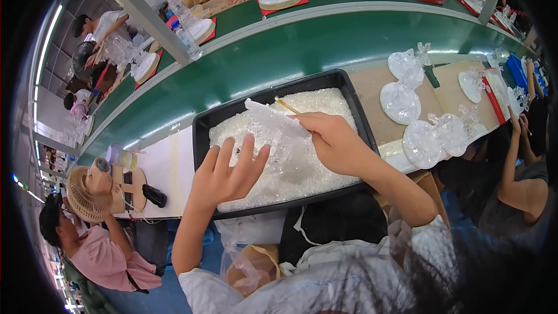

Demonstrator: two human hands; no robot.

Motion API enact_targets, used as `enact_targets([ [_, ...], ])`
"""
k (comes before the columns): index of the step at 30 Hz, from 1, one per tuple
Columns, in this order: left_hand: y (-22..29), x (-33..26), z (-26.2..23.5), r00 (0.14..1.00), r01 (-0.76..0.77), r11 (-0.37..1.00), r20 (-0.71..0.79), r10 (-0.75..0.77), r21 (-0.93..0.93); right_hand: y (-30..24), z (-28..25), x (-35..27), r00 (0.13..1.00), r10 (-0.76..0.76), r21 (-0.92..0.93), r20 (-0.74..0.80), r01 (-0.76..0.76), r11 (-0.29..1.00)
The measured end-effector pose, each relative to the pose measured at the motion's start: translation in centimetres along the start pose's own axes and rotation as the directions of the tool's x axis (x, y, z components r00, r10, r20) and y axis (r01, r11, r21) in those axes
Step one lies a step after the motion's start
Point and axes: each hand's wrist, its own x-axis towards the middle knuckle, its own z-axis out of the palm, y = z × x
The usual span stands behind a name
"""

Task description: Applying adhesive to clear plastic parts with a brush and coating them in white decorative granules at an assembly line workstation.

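Note:
A black tray (273, 94) filled with small clear beads stands in front of me at the bench edge. My left hand (228, 171) is over the beads with fingers spread, cradling the underside of a clear plastic bag or piece (268, 132). My right hand (331, 139) grips the top of that clear piece together with a thin yellowish stick (286, 106), which points up and left. The clear piece is hard to tell apart from the beads below it.
Filled clear bags (400, 102) (433, 138) lie on brown card to the right. A green conveyor belt (302, 46) runs behind the tray. A small fan (87, 189) and a person in pink sit at left; another person's arm (514, 157) at right.

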Motion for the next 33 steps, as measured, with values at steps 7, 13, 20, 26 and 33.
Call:
enact_targets([
  [7,2.2,1.5,-2.2,0.657,0.674,0.673,0.664,-0.356,-0.305,0.1,-0.6,-1.1,0.991,0.130,0.099,-0.022,-0.127,0.987],
  [13,1.6,2.2,-2.5,0.606,0.787,0.086,0.740,-0.291,-0.611,0.6,0.1,-1.7,0.992,0.076,0.065,-0.097,-0.070,0.995],
  [20,0.7,2.5,-3.3,0.492,0.664,-0.564,0.855,-0.164,-0.491,0.5,0.1,-1.9,0.987,-0.096,-0.136,-0.127,0.079,0.988],
  [26,2.9,1.7,-0.2,0.486,0.628,-0.322,0.680,-0.548,-0.708,0.2,-0.1,-2.1,0.994,0.001,0.069,-0.114,0.007,0.998],
  [33,1.4,0.8,0.1,0.696,0.689,0.331,0.465,-0.547,-0.644,-0.6,-2.1,-2.1,0.991,0.106,0.665,0.083,-0.135,0.734],
])
